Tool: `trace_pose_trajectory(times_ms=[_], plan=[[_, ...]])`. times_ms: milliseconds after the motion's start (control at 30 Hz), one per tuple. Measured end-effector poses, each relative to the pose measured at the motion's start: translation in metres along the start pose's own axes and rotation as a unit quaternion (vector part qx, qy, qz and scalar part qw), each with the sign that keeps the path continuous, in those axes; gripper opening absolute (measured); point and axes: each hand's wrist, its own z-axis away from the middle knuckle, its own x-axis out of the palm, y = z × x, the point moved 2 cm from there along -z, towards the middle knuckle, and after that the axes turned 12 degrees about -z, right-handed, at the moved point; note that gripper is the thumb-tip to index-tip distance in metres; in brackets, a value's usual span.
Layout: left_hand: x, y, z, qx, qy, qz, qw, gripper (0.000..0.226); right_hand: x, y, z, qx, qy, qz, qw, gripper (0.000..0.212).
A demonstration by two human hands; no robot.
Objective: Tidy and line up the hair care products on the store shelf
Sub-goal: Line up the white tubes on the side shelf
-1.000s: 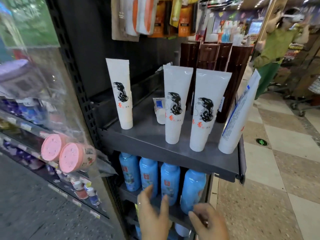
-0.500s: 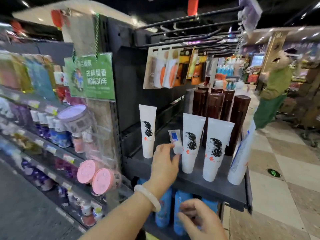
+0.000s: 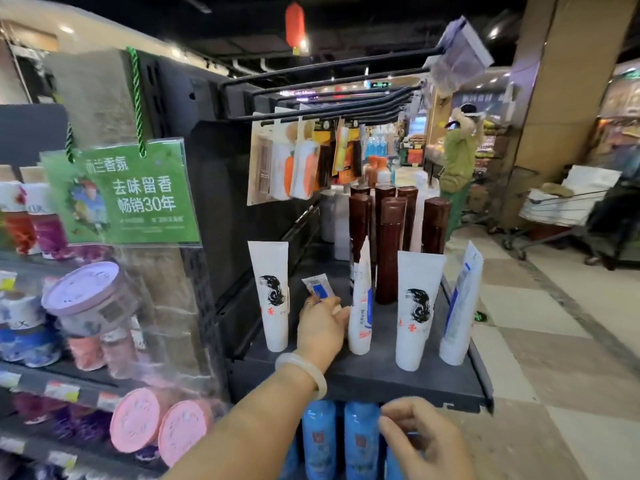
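Observation:
Three tall white tubes with a black hair picture stand on the grey shelf [image 3: 381, 381]: the left tube [image 3: 272, 299], a middle tube [image 3: 360, 306] turned edge-on, and a right tube [image 3: 415, 313]. Another white tube [image 3: 462, 303] leans at the shelf's right edge. My left hand [image 3: 322, 329], with a pale bangle on the wrist, pinches a small white tube with a blue label [image 3: 318, 289] between the left and middle tubes; its thumb side touches the middle tube. Below the shelf front, my right hand [image 3: 424, 441] hovers, loosely curled and holding nothing.
Dark brown bottles [image 3: 391, 244] stand behind the white tubes. Blue bottles [image 3: 318, 441] fill the shelf below. Packets hang on hooks [image 3: 294, 174] above. Left is a side rack with a green sign [image 3: 121, 195] and pink-lidded jars [image 3: 159, 427]. A person in green [image 3: 457, 161] stands in the aisle.
My left hand has risen from the lower shelf and closed its fingertips on the small tube. The middle white tube has turned edge-on. My view has tilted upward.

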Motion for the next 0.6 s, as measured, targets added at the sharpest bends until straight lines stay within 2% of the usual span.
trace_pose_trajectory(times_ms=[67, 167, 200, 333, 600], plan=[[-0.002, -0.001, 0.001, 0.001, 0.010, 0.008, 1.000, 0.041, 0.004, -0.013, -0.007, -0.057, 0.023, 0.018, 0.998, 0.029], [-0.005, 0.000, 0.002, -0.005, 0.019, 0.002, 1.000, 0.042, 0.017, -0.035, -0.019, -0.139, -0.021, 0.088, 0.986, 0.039], [-0.005, 0.001, 0.002, -0.009, 0.019, -0.005, 1.000, 0.041, 0.021, -0.038, -0.023, -0.150, -0.039, 0.110, 0.982, 0.037], [-0.008, 0.002, 0.004, -0.016, 0.031, -0.051, 0.998, 0.040, 0.031, -0.039, -0.028, -0.123, -0.051, 0.143, 0.981, 0.034], [-0.010, 0.004, 0.018, -0.038, 0.029, -0.148, 0.988, 0.046, 0.028, -0.030, -0.029, -0.097, -0.058, 0.131, 0.985, 0.027]])
